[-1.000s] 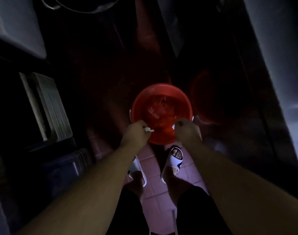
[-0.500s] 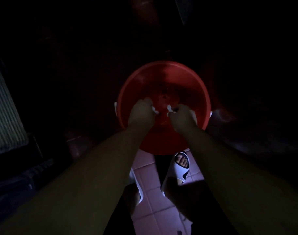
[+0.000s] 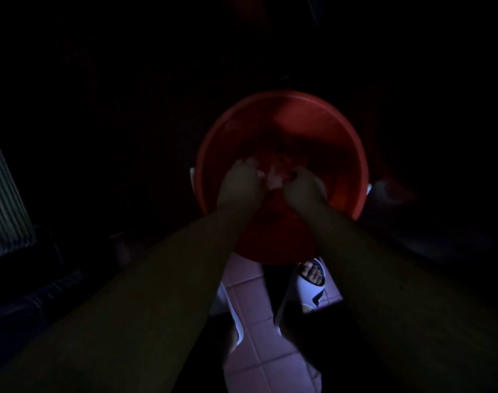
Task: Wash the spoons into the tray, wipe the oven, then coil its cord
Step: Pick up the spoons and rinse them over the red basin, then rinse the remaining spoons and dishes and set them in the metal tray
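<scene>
It is very dim down here. The person bends over a red bucket point(image 3: 355, 154) standing on the tiled floor point(image 3: 259, 316), just beyond a white slipper point(image 3: 310, 285). Both hands are down inside it, near the middle. The left hand point(image 3: 239, 185) and the right hand point(image 3: 306, 191) each have a closed grip, fingers curled in, and they seem to pinch a small pale piece point(image 3: 273, 177) between them. I take it for a spoon being washed, though the light is too poor to be sure.

To do this well, I would keep the piece low in the bucket so nothing splashes out, rub bowl and handle with the thumbs, and hold firmly, since it will likely be slippery.

Far inside the bucket there are faint glints; whether that is water or more spoons I cannot tell. No tray shows.
</scene>
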Demonstrator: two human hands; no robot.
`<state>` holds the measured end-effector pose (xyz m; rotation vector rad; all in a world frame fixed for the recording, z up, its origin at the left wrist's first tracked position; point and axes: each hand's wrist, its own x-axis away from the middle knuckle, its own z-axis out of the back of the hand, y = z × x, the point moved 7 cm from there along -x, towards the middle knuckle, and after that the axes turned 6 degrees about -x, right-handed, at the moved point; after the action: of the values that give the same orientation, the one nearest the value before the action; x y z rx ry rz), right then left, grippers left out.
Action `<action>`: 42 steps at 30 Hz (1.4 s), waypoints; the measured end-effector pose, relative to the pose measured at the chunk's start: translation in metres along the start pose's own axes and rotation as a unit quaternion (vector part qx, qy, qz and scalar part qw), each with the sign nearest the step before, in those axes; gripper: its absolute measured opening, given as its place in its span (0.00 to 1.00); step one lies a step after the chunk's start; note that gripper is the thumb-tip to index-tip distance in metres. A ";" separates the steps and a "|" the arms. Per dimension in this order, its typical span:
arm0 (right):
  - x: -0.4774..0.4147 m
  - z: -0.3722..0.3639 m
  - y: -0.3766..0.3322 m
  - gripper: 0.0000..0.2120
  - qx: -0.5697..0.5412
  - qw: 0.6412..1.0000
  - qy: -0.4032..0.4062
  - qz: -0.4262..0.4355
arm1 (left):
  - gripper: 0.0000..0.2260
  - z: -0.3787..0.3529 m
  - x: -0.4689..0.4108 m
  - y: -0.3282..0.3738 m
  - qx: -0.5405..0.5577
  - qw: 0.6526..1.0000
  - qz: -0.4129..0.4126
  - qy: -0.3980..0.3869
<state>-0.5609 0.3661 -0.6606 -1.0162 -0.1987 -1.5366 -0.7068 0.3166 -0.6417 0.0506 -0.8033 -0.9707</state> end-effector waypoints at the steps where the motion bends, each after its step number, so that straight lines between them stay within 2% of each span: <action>1: 0.006 0.002 0.000 0.19 0.008 1.000 -0.006 -0.001 | 0.16 0.004 0.006 0.001 0.002 1.000 0.000 -0.005; 8: 0.083 0.040 -0.025 0.17 -0.012 1.000 -0.017 -0.022 | 0.18 0.060 0.079 0.021 0.005 0.999 0.013 -0.030; 13: 0.162 0.078 -0.058 0.17 -0.059 0.995 -0.062 -0.055 | 0.19 0.125 0.156 0.045 -0.059 0.996 0.008 -0.062; 17: 0.240 0.127 -0.095 0.17 -0.040 0.997 -0.066 -0.031 | 0.18 0.187 0.222 0.076 -0.118 0.990 0.003 -0.072; 24: 0.353 0.236 -0.149 0.16 0.005 1.000 -0.024 -0.001 | 0.16 0.285 0.324 0.131 -0.146 0.988 -0.003 -0.045; 30: 0.416 0.306 -0.177 0.19 0.037 0.999 0.028 0.021 | 0.18 0.348 0.371 0.181 -0.147 0.988 -0.033 -0.012; 33: 0.443 0.329 -0.176 0.19 0.033 0.998 0.058 0.019 | 0.18 0.370 0.382 0.201 -0.164 0.984 -0.063 -0.006; 37: 0.481 0.353 -0.159 0.16 0.010 0.994 0.106 -0.006 | 0.17 0.392 0.396 0.230 -0.160 0.980 -0.120 0.020; 42: 0.524 0.379 -0.113 0.16 -0.040 0.984 0.165 -0.050 | 0.19 0.384 0.417 0.279 -0.189 0.959 -0.213 0.010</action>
<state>-0.4221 0.2604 -0.0273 -0.8082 0.0462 -1.7917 -0.6210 0.2828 -0.0165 -0.1018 -0.5852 -1.5175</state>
